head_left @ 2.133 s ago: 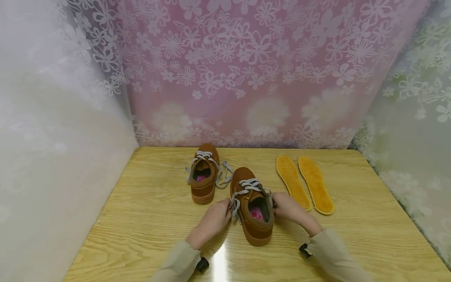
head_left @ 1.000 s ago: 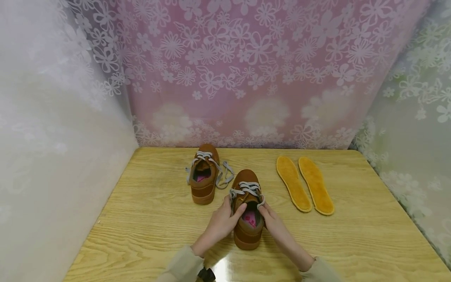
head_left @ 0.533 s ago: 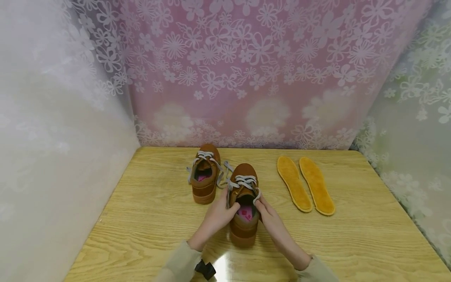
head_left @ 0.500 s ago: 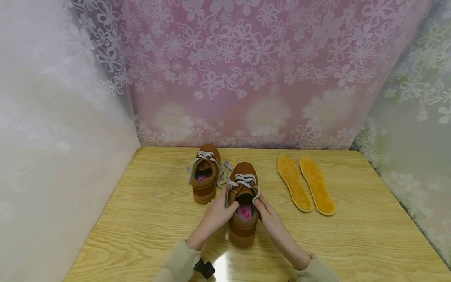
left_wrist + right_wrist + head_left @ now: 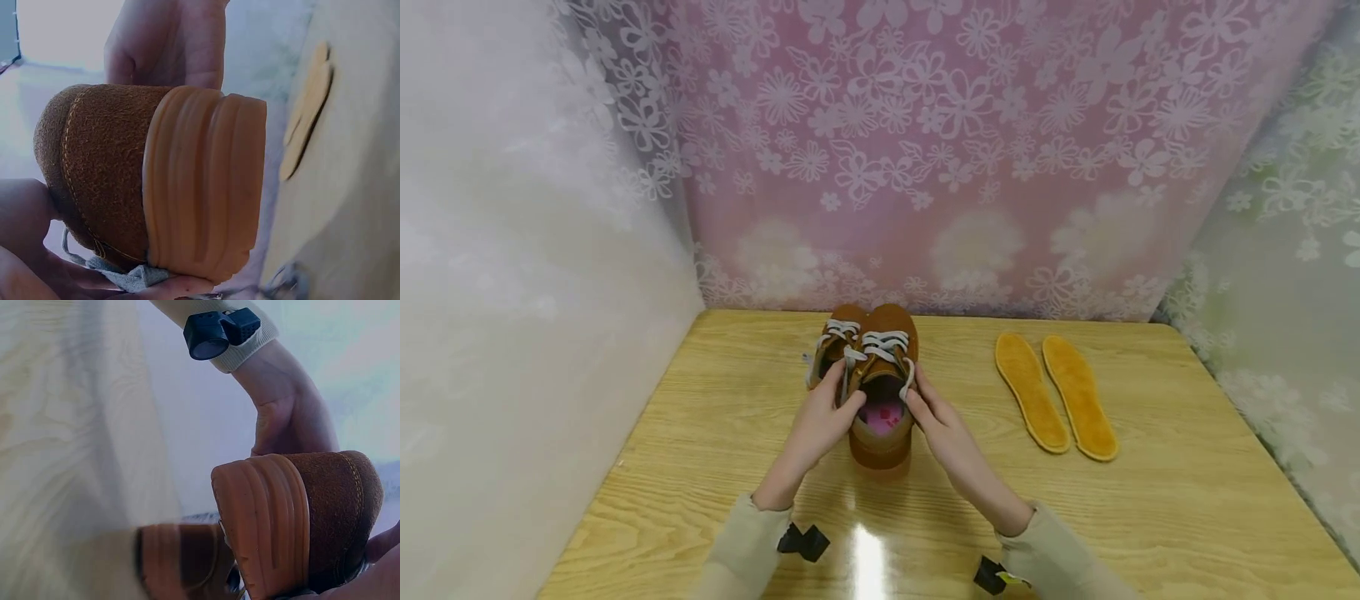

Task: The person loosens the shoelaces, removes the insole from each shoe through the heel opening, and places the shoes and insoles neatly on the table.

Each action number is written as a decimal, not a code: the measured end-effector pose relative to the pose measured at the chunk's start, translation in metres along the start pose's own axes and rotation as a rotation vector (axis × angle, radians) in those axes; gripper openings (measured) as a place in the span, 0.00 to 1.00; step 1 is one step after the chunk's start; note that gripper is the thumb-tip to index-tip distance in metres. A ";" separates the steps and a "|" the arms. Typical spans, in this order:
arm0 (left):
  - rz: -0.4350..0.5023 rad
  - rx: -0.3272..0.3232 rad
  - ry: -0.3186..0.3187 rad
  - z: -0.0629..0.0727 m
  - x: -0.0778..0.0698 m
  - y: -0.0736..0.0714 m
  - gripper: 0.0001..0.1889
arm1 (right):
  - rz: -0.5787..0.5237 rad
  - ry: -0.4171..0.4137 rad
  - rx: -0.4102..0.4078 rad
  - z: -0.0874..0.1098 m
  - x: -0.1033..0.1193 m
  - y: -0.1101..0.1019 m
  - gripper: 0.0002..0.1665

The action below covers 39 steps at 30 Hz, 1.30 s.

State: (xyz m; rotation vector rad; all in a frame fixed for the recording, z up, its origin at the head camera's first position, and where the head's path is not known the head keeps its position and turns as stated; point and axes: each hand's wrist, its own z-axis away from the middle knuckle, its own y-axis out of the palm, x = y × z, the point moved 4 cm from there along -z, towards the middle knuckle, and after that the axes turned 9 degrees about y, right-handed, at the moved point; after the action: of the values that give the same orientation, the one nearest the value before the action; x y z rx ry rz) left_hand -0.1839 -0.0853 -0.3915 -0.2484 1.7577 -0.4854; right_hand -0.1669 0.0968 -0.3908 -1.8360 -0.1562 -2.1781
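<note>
Both my hands hold a brown suede lace-up shoe (image 5: pixel 882 450), the left hand (image 5: pixel 811 427) on its left side and the right hand (image 5: pixel 953 446) on its right. Each thumb lies at the collar edge, with the fingers down the outer side. Inside the shoe a pink insole shows, and grey laces cross its tongue. From the left wrist view, the heel and ridged tan sole (image 5: pixel 200 181) appear raised off the table. A second brown shoe (image 5: pixel 842 315) is partly hidden behind the held one; its heel (image 5: pixel 164 559) shows lower in the right wrist view.
Two furry orange-yellow insoles (image 5: pixel 1033 392) lie side by side on the right of the wood-grain table (image 5: pixel 1180 467). A floral pink curtain (image 5: pixel 940 167) hangs at the back edge, with pale curtains at both sides. Small black cameras (image 5: pixel 805 542) sit at the cuffs.
Both hands, first low at the shoe's sides, have taken hold at its collar. They have lifted it and carried it forward and left, where it now overlaps the second shoe. The insoles stay put.
</note>
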 end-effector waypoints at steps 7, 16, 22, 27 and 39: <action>0.102 -0.070 -0.062 0.002 0.006 -0.046 0.35 | 0.029 -0.074 0.085 -0.025 0.025 0.037 0.38; 0.126 -0.146 -0.124 0.023 0.030 -0.102 0.31 | 0.092 -0.073 0.203 -0.061 0.028 0.096 0.39; 0.037 -0.158 -0.241 0.035 0.060 -0.117 0.34 | 0.119 -0.012 0.240 -0.083 0.006 0.129 0.38; -0.040 -0.122 -0.304 0.035 0.093 -0.113 0.33 | 0.117 0.074 0.226 -0.098 -0.026 0.143 0.39; -0.139 -0.106 -0.329 0.021 0.121 -0.106 0.33 | 0.076 0.185 0.214 -0.124 -0.048 0.150 0.39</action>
State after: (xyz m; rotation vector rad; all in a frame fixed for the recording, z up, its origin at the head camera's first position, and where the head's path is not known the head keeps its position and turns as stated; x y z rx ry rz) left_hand -0.2025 -0.2343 -0.4534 -0.4999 1.4515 -0.4242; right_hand -0.2342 -0.0721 -0.4756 -1.4946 -0.2646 -2.1712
